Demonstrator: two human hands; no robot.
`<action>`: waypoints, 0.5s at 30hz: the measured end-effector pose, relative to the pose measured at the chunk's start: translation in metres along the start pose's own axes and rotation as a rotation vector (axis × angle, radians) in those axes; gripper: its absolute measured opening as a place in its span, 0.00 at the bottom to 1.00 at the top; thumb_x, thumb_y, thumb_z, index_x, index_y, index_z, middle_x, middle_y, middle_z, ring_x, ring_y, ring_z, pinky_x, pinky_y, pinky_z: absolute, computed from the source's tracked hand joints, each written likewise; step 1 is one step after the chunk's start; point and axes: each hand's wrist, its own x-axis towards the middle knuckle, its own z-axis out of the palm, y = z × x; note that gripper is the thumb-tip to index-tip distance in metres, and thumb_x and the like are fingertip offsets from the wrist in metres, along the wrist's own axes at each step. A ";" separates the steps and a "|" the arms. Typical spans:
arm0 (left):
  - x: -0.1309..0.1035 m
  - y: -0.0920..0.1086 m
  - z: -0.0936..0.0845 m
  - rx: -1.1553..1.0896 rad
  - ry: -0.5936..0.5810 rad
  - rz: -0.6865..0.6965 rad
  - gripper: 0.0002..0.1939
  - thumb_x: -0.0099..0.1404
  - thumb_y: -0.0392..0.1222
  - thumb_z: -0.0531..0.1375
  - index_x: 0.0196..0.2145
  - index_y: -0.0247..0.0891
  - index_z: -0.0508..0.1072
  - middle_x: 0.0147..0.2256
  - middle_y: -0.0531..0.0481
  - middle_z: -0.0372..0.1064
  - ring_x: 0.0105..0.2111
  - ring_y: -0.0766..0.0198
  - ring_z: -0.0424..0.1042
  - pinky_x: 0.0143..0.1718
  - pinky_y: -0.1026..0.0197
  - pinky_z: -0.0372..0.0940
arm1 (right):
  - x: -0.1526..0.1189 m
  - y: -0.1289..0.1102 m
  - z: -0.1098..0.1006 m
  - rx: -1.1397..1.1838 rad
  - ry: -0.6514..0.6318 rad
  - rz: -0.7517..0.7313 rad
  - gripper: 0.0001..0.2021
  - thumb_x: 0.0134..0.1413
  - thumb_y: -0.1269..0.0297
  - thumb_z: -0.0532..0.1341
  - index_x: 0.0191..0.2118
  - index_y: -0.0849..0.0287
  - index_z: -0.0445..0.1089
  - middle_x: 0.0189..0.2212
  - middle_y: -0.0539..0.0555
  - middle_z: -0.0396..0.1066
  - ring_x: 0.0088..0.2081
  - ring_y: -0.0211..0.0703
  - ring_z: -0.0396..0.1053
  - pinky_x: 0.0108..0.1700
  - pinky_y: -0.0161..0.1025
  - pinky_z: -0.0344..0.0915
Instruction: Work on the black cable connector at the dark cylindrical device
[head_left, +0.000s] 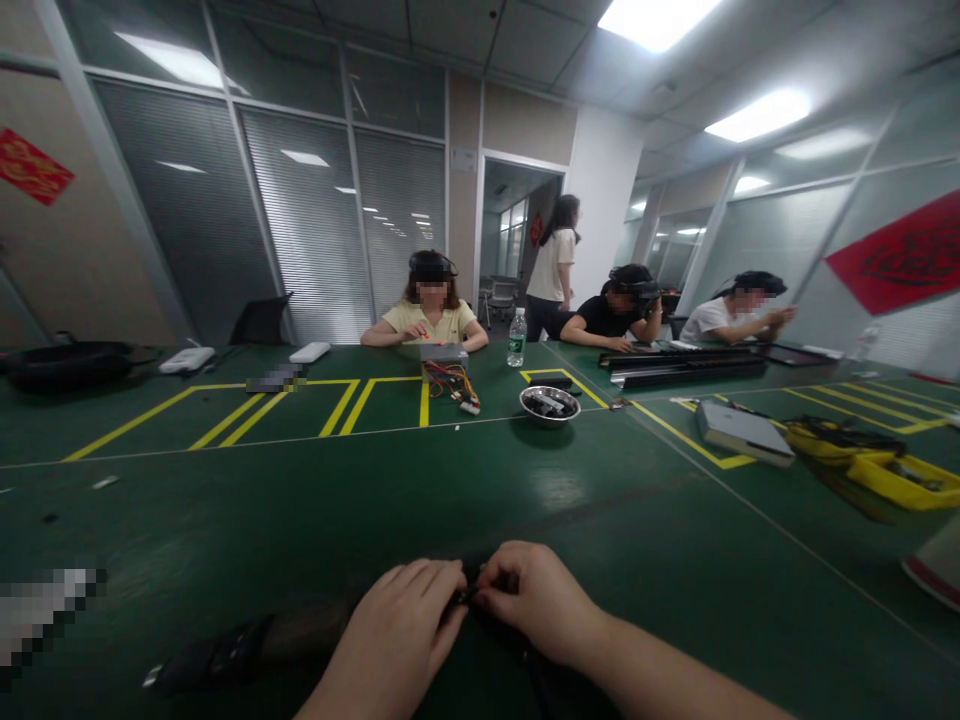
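Note:
My left hand [405, 625] and my right hand [540, 600] meet just above the near part of the green table. Both have their fingers pinched together on a small black piece [469, 594], mostly hidden by the fingertips, so its kind does not show. A long black, strap-like thing [232, 648] with a shiny metal end lies on the table to the left. It runs in behind my left hand, and I cannot tell whether it joins the pinched piece. Something dark and thin hangs below my right wrist.
Further back on the green table [300, 510] stand a metal bowl [550, 405] of dark parts, a water bottle [517, 338] and a metal box with coloured wires [450, 380]. Yellow trays [904, 482] and a silver box [744, 432] are at right. Several people sit opposite; one stands.

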 end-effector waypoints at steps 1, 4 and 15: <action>0.000 0.000 -0.001 -0.004 -0.001 -0.004 0.13 0.65 0.34 0.57 0.46 0.44 0.72 0.45 0.49 0.74 0.44 0.55 0.73 0.46 0.51 0.68 | 0.000 0.000 0.000 0.005 0.001 -0.001 0.03 0.49 0.71 0.66 0.32 0.57 0.78 0.30 0.48 0.72 0.32 0.36 0.68 0.35 0.31 0.60; 0.002 0.001 -0.003 -0.009 -0.027 -0.021 0.10 0.65 0.34 0.56 0.43 0.43 0.72 0.43 0.49 0.73 0.42 0.55 0.72 0.44 0.51 0.67 | 0.000 0.003 0.001 0.010 -0.003 0.002 0.03 0.49 0.70 0.67 0.32 0.57 0.78 0.29 0.48 0.72 0.31 0.36 0.68 0.33 0.30 0.59; 0.000 0.001 -0.009 -0.048 -0.108 -0.061 0.10 0.65 0.35 0.55 0.41 0.45 0.73 0.39 0.51 0.72 0.40 0.57 0.71 0.42 0.53 0.64 | -0.003 -0.004 0.000 -0.006 -0.004 0.006 0.02 0.48 0.68 0.67 0.31 0.56 0.78 0.28 0.48 0.72 0.30 0.36 0.68 0.32 0.30 0.59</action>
